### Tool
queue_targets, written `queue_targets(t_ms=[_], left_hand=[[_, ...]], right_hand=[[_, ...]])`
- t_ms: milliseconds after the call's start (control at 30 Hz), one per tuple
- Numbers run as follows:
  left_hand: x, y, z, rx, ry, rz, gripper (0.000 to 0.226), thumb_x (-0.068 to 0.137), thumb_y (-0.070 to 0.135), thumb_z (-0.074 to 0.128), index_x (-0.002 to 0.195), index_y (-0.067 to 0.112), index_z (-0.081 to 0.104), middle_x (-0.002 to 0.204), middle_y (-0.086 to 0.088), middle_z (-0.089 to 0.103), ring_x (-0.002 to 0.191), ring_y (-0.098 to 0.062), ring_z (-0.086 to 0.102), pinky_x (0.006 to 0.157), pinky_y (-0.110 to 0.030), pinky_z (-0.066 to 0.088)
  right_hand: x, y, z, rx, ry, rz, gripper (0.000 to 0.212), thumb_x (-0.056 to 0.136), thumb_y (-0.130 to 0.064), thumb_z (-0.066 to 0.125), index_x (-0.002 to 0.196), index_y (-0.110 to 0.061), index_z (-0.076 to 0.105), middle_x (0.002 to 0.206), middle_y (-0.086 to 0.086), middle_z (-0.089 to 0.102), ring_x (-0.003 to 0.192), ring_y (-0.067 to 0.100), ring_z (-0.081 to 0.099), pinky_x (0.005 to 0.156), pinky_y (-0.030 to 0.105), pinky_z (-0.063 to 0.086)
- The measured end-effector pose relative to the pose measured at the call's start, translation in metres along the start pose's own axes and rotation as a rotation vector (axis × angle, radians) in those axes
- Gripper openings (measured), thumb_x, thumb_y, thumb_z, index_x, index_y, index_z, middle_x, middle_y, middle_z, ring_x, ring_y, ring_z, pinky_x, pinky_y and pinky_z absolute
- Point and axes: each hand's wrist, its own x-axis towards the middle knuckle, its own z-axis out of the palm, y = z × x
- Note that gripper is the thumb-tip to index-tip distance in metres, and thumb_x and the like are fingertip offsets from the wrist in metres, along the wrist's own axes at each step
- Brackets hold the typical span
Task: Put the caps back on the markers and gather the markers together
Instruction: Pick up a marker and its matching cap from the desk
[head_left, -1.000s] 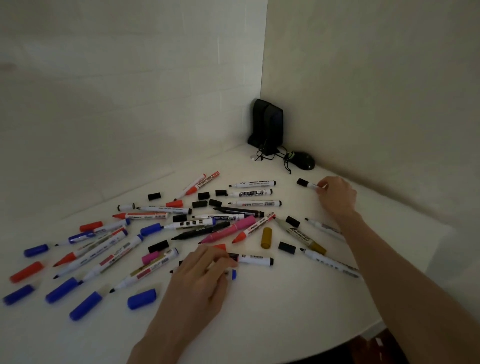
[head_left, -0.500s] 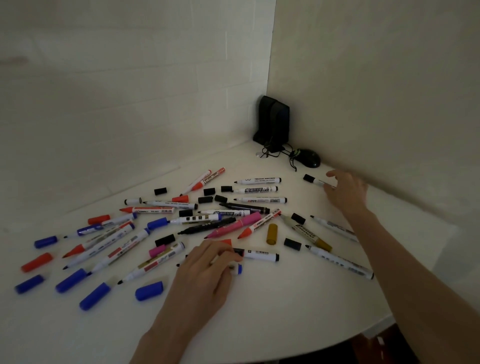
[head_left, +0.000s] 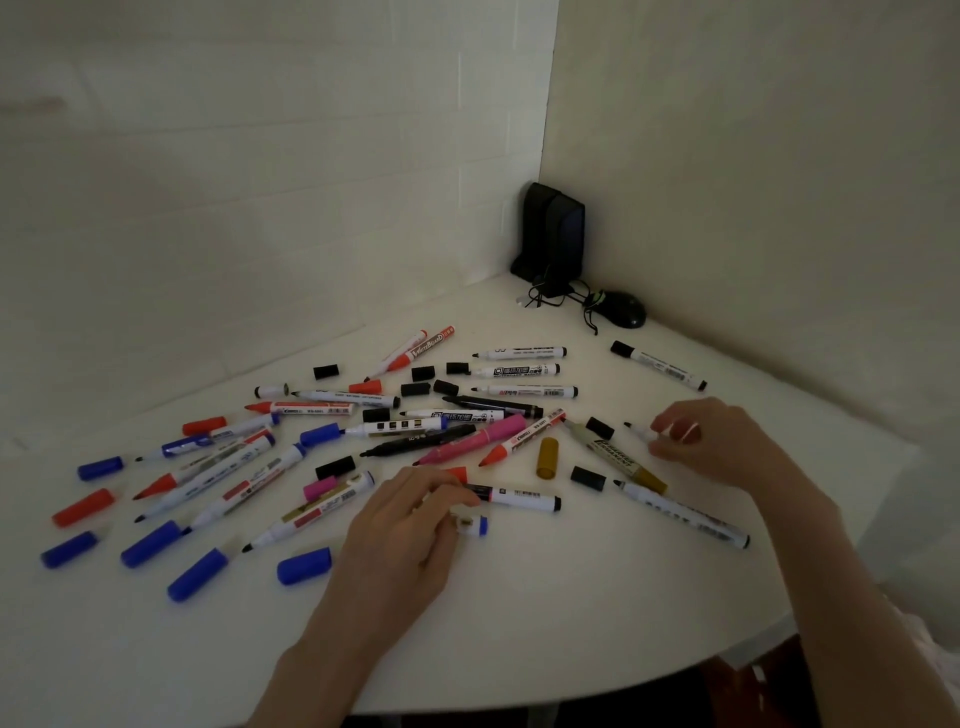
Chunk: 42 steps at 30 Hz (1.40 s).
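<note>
Several markers and loose caps lie scattered on the white table (head_left: 519, 623). My left hand (head_left: 410, 525) lies over a white marker with a blue end (head_left: 471, 525), fingers curled round it. My right hand (head_left: 722, 441) pinches an uncapped white marker (head_left: 638, 430) whose black tip points left. A capped black-and-white marker (head_left: 657, 365) lies alone near the right wall, clear of both hands. Loose caps include a blue cap (head_left: 304, 566), a black cap (head_left: 587, 477) and a mustard cap (head_left: 547, 457). Another uncapped marker (head_left: 680, 514) lies just under my right wrist.
Two black speakers (head_left: 553, 234) with tangled cables and a black mouse (head_left: 621, 309) stand in the far corner. Walls close the table at the back and right. The table's curved front edge runs below my arms.
My right hand let go of the capped black marker by the wall, pulled back toward me and took hold of an uncapped marker. My left hand stayed on the blue-ended marker.
</note>
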Motion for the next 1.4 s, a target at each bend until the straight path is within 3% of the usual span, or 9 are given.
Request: queue_targets(t_ms=[267, 467, 667, 800, 967, 1067, 1167, 1267, 1400], left_hand=[[0.002, 0.002, 0.0, -0.005, 0.025, -0.013, 0.03, 0.091, 0.024, 0.043, 0.113, 0.033, 0.061, 0.115, 0.009, 0.062, 0.106, -0.004, 0.057, 0.092, -0.023, 0.047], [0.006, 0.003, 0.0, -0.009, 0.034, 0.022, 0.031, 0.091, 0.023, 0.043, 0.115, 0.029, 0.063, 0.116, 0.008, 0.064, 0.11, -0.006, 0.057, 0.096, -0.028, 0.05], [0.007, 0.003, -0.001, -0.044, 0.06, -0.011, 0.029, 0.092, 0.024, 0.045, 0.115, 0.028, 0.062, 0.115, 0.008, 0.063, 0.108, -0.005, 0.059, 0.096, -0.03, 0.052], [0.017, 0.014, -0.009, -0.24, 0.16, -0.23, 0.023, 0.09, 0.025, 0.06, 0.111, 0.033, 0.06, 0.094, 0.025, 0.059, 0.091, 0.011, 0.059, 0.081, -0.007, 0.049], [0.025, 0.018, -0.019, -0.556, 0.102, -0.369, 0.044, 0.085, 0.05, 0.055, 0.127, 0.039, 0.055, 0.099, 0.02, 0.069, 0.073, -0.002, 0.07, 0.064, -0.016, 0.057], [0.022, 0.013, -0.019, -0.56, 0.13, -0.398, 0.032, 0.088, 0.043, 0.058, 0.117, 0.031, 0.064, 0.095, 0.013, 0.072, 0.071, -0.007, 0.071, 0.063, -0.022, 0.058], [0.019, 0.009, -0.019, -0.605, 0.154, -0.406, 0.02, 0.092, 0.03, 0.06, 0.11, 0.024, 0.068, 0.092, 0.013, 0.073, 0.073, -0.01, 0.072, 0.065, -0.026, 0.06], [0.018, 0.008, -0.02, -0.691, 0.214, -0.474, 0.018, 0.091, 0.026, 0.06, 0.107, 0.021, 0.068, 0.092, 0.01, 0.073, 0.07, -0.014, 0.073, 0.064, -0.026, 0.06], [0.019, 0.005, -0.023, -0.786, 0.294, -0.547, 0.022, 0.092, 0.019, 0.061, 0.114, 0.02, 0.065, 0.096, 0.002, 0.073, 0.069, -0.02, 0.073, 0.058, -0.027, 0.058]], right_hand=[[-0.004, -0.028, 0.02, 0.204, 0.041, -0.063, 0.028, 0.105, -0.042, 0.039, 0.117, -0.02, 0.05, 0.098, 0.009, 0.065, 0.083, 0.023, 0.062, 0.069, 0.031, 0.046], [0.005, -0.04, 0.028, 0.211, 0.051, -0.103, 0.02, 0.094, -0.038, 0.065, 0.105, -0.021, 0.063, 0.081, -0.002, 0.062, 0.065, 0.01, 0.054, 0.058, 0.02, 0.039], [0.007, -0.045, 0.029, 0.175, 0.106, -0.086, 0.017, 0.092, -0.035, 0.068, 0.1, -0.02, 0.07, 0.073, -0.006, 0.06, 0.059, 0.008, 0.052, 0.054, 0.019, 0.035], [-0.013, -0.081, 0.019, 0.271, 0.074, -0.335, 0.014, 0.091, -0.035, 0.068, 0.1, -0.025, 0.07, 0.072, -0.005, 0.061, 0.054, 0.004, 0.046, 0.053, 0.014, 0.036], [-0.051, -0.138, 0.032, 0.455, -0.159, -0.596, 0.004, 0.089, -0.041, 0.069, 0.088, -0.045, 0.07, 0.069, -0.01, 0.066, 0.055, 0.01, 0.056, 0.053, 0.022, 0.045], [-0.058, -0.151, 0.046, 0.483, -0.106, -0.619, 0.013, 0.087, -0.042, 0.07, 0.089, -0.029, 0.073, 0.07, -0.004, 0.064, 0.059, 0.013, 0.057, 0.057, 0.023, 0.045], [-0.063, -0.16, 0.053, 0.564, -0.057, -0.663, 0.009, 0.086, -0.038, 0.071, 0.078, -0.036, 0.068, 0.065, -0.006, 0.058, 0.058, 0.011, 0.054, 0.059, 0.024, 0.044], [-0.06, -0.156, 0.059, 0.623, -0.057, -0.639, 0.021, 0.086, -0.04, 0.07, 0.105, -0.031, 0.074, 0.084, -0.021, 0.07, 0.079, -0.001, 0.066, 0.071, 0.013, 0.05], [-0.056, -0.15, 0.067, 0.555, -0.071, -0.582, 0.006, 0.097, -0.035, 0.063, 0.093, -0.031, 0.065, 0.07, -0.009, 0.059, 0.059, 0.004, 0.052, 0.059, 0.015, 0.038]])
